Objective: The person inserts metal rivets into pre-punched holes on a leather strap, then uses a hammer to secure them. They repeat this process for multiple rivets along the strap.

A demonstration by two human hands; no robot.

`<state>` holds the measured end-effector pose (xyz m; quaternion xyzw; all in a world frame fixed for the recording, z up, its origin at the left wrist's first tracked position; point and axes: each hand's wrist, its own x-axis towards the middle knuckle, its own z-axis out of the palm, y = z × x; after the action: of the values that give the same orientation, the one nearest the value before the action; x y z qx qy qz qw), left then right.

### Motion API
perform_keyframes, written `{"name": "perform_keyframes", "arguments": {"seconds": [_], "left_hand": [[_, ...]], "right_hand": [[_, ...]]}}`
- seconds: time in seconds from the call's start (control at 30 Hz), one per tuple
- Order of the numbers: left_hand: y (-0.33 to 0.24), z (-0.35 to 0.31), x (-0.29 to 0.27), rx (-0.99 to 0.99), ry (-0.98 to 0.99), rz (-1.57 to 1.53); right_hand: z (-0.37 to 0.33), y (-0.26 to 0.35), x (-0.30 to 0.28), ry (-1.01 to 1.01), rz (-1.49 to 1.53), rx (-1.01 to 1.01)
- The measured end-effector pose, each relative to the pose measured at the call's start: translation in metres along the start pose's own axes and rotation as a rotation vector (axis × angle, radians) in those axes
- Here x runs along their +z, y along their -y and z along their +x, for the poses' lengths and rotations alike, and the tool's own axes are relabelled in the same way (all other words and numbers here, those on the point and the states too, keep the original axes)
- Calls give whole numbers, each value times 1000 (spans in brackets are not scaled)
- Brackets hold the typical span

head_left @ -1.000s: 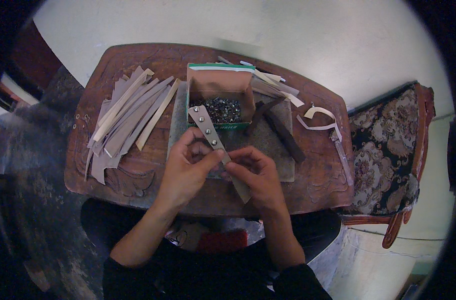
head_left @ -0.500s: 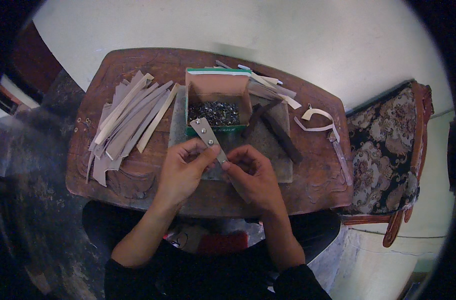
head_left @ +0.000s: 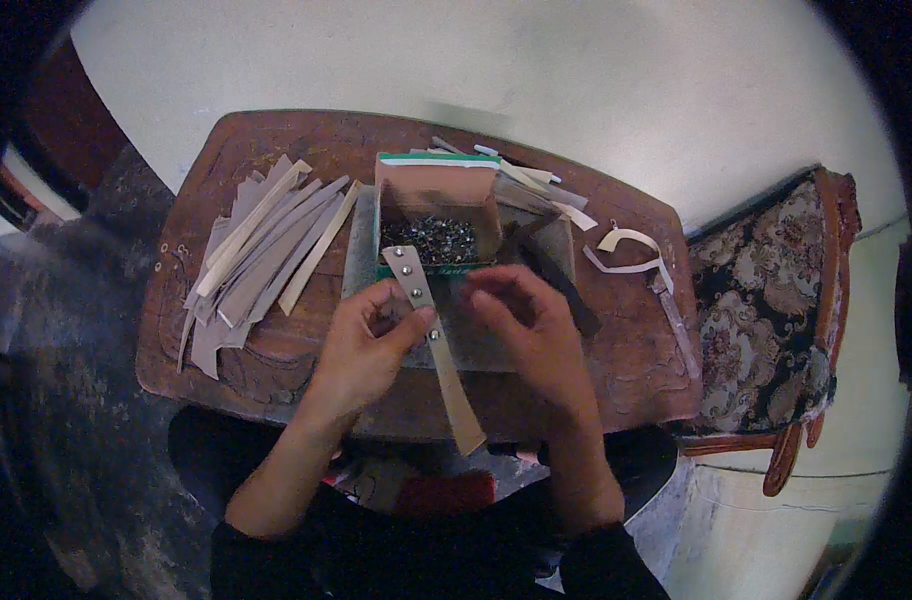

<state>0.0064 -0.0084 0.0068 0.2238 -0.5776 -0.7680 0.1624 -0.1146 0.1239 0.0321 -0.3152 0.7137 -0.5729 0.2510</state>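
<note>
My left hand (head_left: 361, 345) is closed on a narrow beige strap (head_left: 454, 400), pinching it between thumb and fingers. Several round silver studs (head_left: 416, 293) run in a row along the strap's upper part, and its plain lower end hangs toward me past the table's front edge. My right hand (head_left: 531, 325) is apart from the strap, just in front of the box; its fingers are partly curled, thumb and forefinger apart, slightly blurred, with nothing seen in them. Behind both hands stands an open cardboard box (head_left: 439, 180) with a green edge, holding many small shiny metal pieces (head_left: 431, 238).
A pile of beige and grey strips (head_left: 266, 250) lies on the left of the carved wooden table (head_left: 616, 375). Dark strips (head_left: 556, 275) rest on a grey slab (head_left: 361, 265) under the box. A curled pale strap (head_left: 631, 265) lies at right, beside a patterned chair (head_left: 771, 270).
My right hand has let go of the strap and moved up toward the box. The strap's lower end now hangs in full view, and another stud shows below my left thumb.
</note>
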Motion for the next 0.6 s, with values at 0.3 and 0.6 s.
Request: {"name": "perform_keyframes", "arguments": {"seconds": [0.3, 0.6], "left_hand": [[11, 7, -6, -118, 68, -19], [10, 7, -8, -236, 16, -47]], "right_hand": [[47, 7, 15, -93, -433, -464], [70, 19, 3, 136, -1064, -376]]}}
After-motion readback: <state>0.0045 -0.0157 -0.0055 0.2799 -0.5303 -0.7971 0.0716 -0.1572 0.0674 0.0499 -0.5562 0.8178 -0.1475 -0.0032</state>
